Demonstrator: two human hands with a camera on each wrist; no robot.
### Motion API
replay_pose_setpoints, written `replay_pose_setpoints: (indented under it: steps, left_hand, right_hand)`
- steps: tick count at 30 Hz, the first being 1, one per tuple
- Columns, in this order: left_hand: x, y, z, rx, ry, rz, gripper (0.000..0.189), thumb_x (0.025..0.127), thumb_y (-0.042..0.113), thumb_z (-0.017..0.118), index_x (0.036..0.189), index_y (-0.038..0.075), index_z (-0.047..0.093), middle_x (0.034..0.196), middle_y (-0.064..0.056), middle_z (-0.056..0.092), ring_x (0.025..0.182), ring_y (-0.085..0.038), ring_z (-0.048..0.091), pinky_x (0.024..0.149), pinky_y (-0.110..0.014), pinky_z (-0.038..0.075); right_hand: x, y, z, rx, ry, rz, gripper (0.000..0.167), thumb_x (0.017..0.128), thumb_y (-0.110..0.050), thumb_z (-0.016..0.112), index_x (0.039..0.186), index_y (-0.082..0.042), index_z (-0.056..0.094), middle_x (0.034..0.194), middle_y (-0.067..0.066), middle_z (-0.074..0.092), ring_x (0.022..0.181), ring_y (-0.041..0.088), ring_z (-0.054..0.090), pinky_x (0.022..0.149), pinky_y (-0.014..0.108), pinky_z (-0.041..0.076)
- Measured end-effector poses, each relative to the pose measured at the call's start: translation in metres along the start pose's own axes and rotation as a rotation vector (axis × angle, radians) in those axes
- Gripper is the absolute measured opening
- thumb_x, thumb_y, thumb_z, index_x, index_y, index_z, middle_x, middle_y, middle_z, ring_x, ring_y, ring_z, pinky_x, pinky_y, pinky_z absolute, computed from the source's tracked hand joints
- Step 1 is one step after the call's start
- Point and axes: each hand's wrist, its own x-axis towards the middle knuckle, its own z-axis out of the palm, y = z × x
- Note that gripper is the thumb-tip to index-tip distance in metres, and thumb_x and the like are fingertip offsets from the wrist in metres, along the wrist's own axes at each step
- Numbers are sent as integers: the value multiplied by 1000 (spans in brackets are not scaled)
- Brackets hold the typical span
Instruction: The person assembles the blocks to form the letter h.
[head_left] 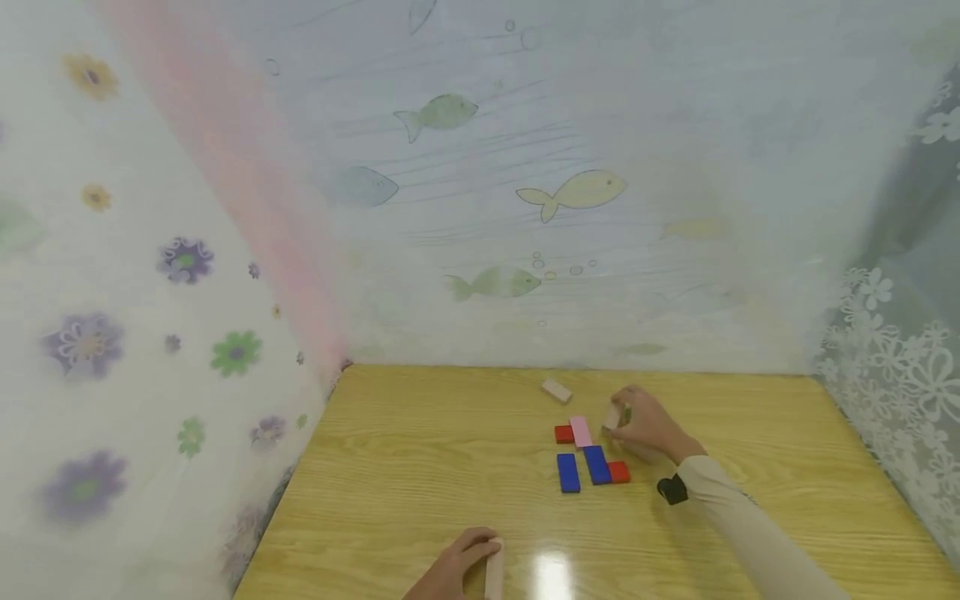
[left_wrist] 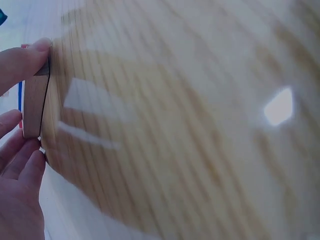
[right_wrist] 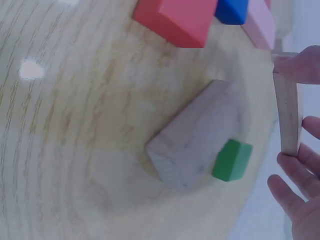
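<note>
At the front edge of the table, my left hand (head_left: pixel 455 567) grips a plain wooden block (left_wrist: pixel 34 102), thumb on one end and fingers at the other. Farther back, my right hand (head_left: pixel 648 423) pinches a second plain wooden block (right_wrist: pixel 288 112) between thumb and fingers. Below that hand in the right wrist view lie another wooden block (right_wrist: pixel 197 132) and a small green block (right_wrist: pixel 233 160). Left of the right hand are a pink block (head_left: pixel 581 432), a red block (head_left: pixel 564 434), two blue blocks (head_left: pixel 567 473) and a second red block (head_left: pixel 618 472).
One more wooden block (head_left: pixel 557 391) lies near the back of the wood-grain table (head_left: pixel 420 450). Pale fabric with fish drawings (head_left: pixel 480 283) rises behind the table, and flowered fabric (head_left: pixel 235 353) borders it at left. White lace-like flowers (head_left: pixel 930 383) hang at right.
</note>
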Motion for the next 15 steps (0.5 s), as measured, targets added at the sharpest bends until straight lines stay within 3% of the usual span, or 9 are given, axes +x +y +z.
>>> replay_pose_setpoints:
  steps: [5, 15]
  left_hand:
    - [-1, 3, -1, -19, -6, -49, 68, 81, 38, 75, 130, -3, 52, 130, -18, 46, 115, -32, 52, 91, -35, 50]
    - [0, 3, -1, 17, -2, -64, 67, 80, 37, 76, 131, 0, 52, 132, -16, 46, 116, -33, 52, 91, -35, 50]
  right_hand:
    - [0, -6, -5, 18, 4, -45, 55, 68, -13, 80, 114, 10, 60, 111, 22, 57, 96, 37, 56, 79, 53, 49]
    - [1, -18, -13, 1, 5, -91, 55, 71, -17, 79, 116, 8, 59, 117, 23, 56, 104, 40, 54, 84, 55, 47]
